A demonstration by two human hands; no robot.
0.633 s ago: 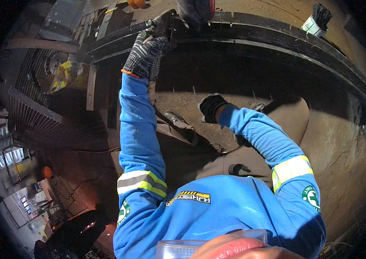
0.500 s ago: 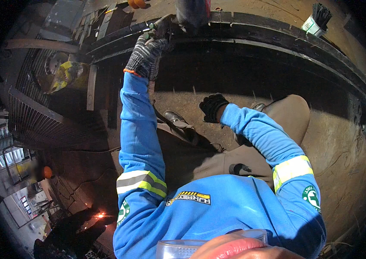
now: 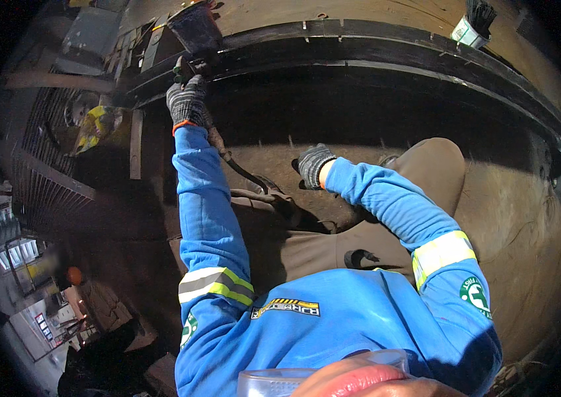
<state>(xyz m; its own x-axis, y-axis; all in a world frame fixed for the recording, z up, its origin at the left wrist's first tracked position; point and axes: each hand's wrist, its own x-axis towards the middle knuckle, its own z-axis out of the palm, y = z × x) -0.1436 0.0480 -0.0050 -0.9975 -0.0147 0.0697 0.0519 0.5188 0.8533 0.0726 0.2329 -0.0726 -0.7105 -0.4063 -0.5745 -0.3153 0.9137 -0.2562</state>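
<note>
Head view: a corded tool is gripped by the closed left hand; right hand half curled, contents cannot be told

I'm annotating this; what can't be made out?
In the head view:
Left hand: grip on the dark tool, hidden by its own back.
Right hand: palm, hidden by the hand itself.
Black rods: some tips, cut off by the top edge.
Dark shape, lower left: details, lost in shadow.

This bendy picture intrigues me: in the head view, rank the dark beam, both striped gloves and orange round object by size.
1. Dark beam
2. Left glove, right glove: too alike to rank
3. Orange round object
</note>
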